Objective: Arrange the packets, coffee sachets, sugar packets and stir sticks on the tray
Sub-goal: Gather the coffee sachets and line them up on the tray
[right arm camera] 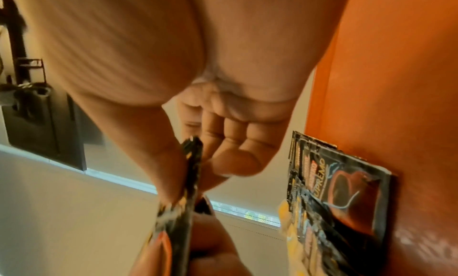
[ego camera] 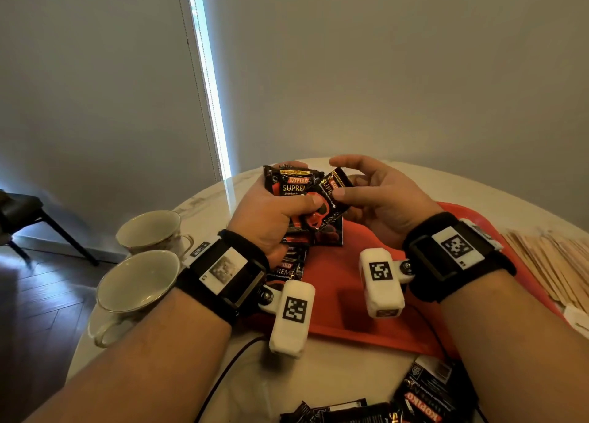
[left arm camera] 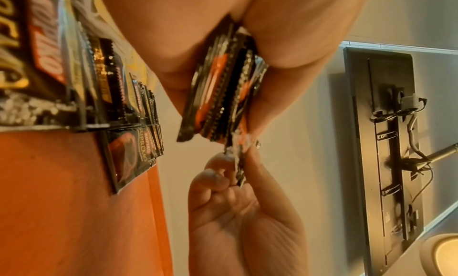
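Note:
My left hand (ego camera: 299, 183) grips a stack of black Kopiko coffee sachets (ego camera: 291, 187) above the far part of the red tray (ego camera: 344, 311). My right hand (ego camera: 337, 178) pinches the front sachet (ego camera: 331, 190) of that stack between thumb and fingers. The left wrist view shows the stack (left arm camera: 223, 88) edge-on, with the right hand's fingertips (left arm camera: 213, 177) on one sachet's end. Several more sachets (ego camera: 288, 268) lie overlapped in a row on the tray's left side, also visible as a row (right arm camera: 334, 192) in the right wrist view.
Two empty teacups (ego camera: 149, 231) (ego camera: 137, 282) stand left of the tray. A pile of wooden stir sticks (ego camera: 554, 257) lies to its right, with a white packet (ego camera: 577, 317) near it. Loose sachets (ego camera: 424, 397) and a black cable (ego camera: 223, 375) lie at the table's near edge.

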### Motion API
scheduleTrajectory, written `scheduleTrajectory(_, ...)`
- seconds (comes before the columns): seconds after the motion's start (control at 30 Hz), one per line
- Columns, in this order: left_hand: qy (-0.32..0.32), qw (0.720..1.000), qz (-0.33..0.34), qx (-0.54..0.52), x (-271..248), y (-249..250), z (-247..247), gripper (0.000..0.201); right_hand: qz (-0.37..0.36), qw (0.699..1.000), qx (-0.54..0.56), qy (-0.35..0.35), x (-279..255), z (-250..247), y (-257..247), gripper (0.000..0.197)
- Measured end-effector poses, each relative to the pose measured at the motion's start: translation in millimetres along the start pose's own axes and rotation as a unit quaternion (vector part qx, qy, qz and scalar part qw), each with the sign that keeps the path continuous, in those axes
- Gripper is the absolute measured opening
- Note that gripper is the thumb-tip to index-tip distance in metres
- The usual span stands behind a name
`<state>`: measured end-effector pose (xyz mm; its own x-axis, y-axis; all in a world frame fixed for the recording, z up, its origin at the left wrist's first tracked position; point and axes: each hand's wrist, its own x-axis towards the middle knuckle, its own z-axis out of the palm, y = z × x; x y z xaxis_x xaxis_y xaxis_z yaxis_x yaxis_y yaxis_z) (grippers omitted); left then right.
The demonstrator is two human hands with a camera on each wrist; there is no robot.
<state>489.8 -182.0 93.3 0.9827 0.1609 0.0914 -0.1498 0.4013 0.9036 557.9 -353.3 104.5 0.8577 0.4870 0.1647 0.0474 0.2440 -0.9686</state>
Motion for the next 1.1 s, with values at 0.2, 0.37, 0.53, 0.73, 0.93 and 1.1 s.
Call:
scheduleTrajectory(0.2, -0.052, 0.998, 0.011, -0.021, -1.0, 1.0, 2.6, 0.056, 0.072, 0.996, 0.011, 0.043, -5.0, -1.3, -7.1, 0.016)
scheduleTrajectory(0.37, -0.020, 0.999, 0.008, -0.027, -0.6, -1.1, 1.2, 0.055, 0.105, 0.990, 0.023, 0.087, -3.2, 6.0, -5.9, 0.028)
scheduleTrajectory(0.53, 0.035, 0.999, 0.013, -0.016, 1.1, 1.7, 0.3, 0.052, 0.149, 0.986, 0.020, 0.067, -4.1, 17.0, -6.5, 0.037)
scheduleTrajectory(0.73, 0.063, 0.998, 0.009, -0.013, 1.2, 2.7, -0.6, 0.046, 0.138, 0.988, 0.035, 0.062, -5.0, 24.3, -10.1, 0.031)
scheduleTrajectory(0.93, 0.100, 0.995, 0.004, -0.022, 2.8, 5.9, -0.6, 0.039, 0.083, 0.967, 0.088, 0.226, -2.7, 11.7, -4.1, 0.031)
scheduleTrajectory(1.1, 0.119, 0.993, -0.006, -0.025, -1.0, 13.9, 1.6, 0.036, 0.197, 0.944, -0.035, 0.263, -5.1, -10.1, 13.0, 0.009)
